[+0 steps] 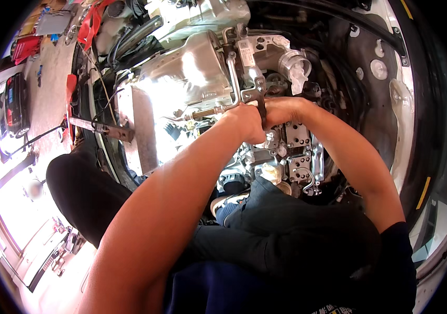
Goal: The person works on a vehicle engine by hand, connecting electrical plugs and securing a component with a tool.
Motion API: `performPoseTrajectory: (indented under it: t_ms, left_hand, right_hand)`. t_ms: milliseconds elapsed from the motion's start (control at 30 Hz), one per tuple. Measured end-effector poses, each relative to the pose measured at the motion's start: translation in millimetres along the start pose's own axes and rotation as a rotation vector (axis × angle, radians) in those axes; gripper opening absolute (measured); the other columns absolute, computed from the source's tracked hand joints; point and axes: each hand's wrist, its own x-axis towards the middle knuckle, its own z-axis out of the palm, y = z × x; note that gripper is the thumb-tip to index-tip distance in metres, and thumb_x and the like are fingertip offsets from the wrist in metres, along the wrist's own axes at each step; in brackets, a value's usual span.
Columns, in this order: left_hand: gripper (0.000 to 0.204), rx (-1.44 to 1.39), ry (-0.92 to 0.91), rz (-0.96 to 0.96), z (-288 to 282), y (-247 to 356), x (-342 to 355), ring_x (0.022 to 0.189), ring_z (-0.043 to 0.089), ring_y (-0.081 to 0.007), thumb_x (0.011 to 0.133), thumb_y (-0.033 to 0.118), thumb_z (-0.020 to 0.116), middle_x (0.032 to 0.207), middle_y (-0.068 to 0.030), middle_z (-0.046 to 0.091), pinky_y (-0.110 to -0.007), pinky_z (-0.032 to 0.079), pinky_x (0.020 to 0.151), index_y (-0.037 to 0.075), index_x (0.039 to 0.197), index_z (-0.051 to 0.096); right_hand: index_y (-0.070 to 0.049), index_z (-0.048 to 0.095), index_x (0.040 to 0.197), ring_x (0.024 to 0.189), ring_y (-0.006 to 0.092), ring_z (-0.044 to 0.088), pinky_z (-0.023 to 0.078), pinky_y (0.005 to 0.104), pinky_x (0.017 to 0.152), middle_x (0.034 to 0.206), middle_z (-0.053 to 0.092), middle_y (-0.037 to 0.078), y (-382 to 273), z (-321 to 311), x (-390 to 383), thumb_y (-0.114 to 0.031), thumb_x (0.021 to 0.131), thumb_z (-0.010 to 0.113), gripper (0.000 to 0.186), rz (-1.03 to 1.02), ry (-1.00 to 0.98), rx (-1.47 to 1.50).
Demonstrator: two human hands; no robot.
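Observation:
My left hand [248, 123] is closed among the engine parts, its fingers curled and mostly turned out of sight. Right against it is my right hand [280, 112], bent at the wrist, with its fingers also curled in and largely hidden. Between the two hands a dark metal bracket [261, 107] shows. What either hand grips cannot be made out. A silvery metal pipe [234, 78] runs down just beyond my left hand, beside a large shiny heat shield [181, 68]. Below my right hand are drilled metal blocks [298, 135] on the engine.
A round metal opening [295, 64] is stuffed with white wrapping. My knees are bent over the engine bay, and one shoe [226, 201] rests among the parts. Dark hoses [357, 89] line the right side. A flat metal-edged box [142, 128] stands at left; a dark car [17, 104] is beyond.

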Motion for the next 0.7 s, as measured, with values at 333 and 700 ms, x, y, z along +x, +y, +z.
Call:
performPoseTrajectory:
  t_ms: [333,700]
  left_hand:
    - [0.052,-0.037,0.072,-0.021,10,-7,6,0.091,0.065,-0.0314,0.064,0.040,0.060,0.096,-0.0221,0.067,-0.037,0.052,0.081,-0.003,0.092,0.069]
    - [0.052,-0.084,0.103,-0.030,8,-5,4,0.089,0.066,-0.0327,0.066,0.041,0.059,0.094,-0.0212,0.067,-0.037,0.053,0.080,-0.003,0.092,0.069]
  right_hand:
    - [0.001,0.062,0.099,0.087,0.0173,0.055,0.044,0.0299,0.077,0.091,0.065,0.010,3,-2,7,-0.008,0.060,0.069,0.041,0.123,-0.089,0.111]
    - [0.003,0.061,0.097,0.089,0.0162,0.055,0.045,0.0313,0.075,0.093,0.065,0.011,2,-1,5,-0.006,0.057,0.067,0.042,0.069,0.000,0.131]
